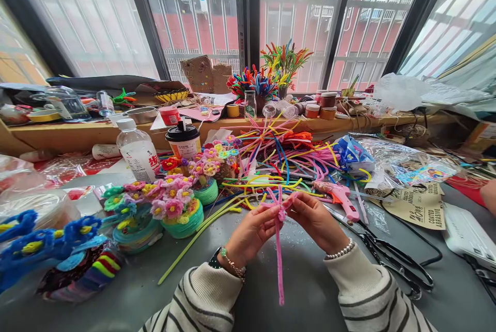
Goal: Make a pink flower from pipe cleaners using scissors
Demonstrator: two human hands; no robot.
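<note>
Pink pipe cleaners (pixel 279 265), twisted together near the top, are held up between my two hands over the grey table. My left hand (pixel 253 231) pinches them at the crossing, where short ends stick out upward and one long stem hangs straight down. On the other side, my right hand (pixel 315 221) has its fingertips closed on a bent pink end beside the twist. Just past my right hand lies a pink glue gun (pixel 341 199). Black-handled scissors (pixel 399 262) rest to the right of my right wrist.
Pots of pipe-cleaner flowers (pixel 176 203) stand at the left, by a plastic bottle (pixel 135 151) and a lidded cup (pixel 184 141). Loose pipe cleaners (pixel 294 154) are heaped behind my hands. Sandpaper (pixel 420 208) and a white power strip (pixel 470 234) lie right; another person's hand (pixel 489 195) shows there.
</note>
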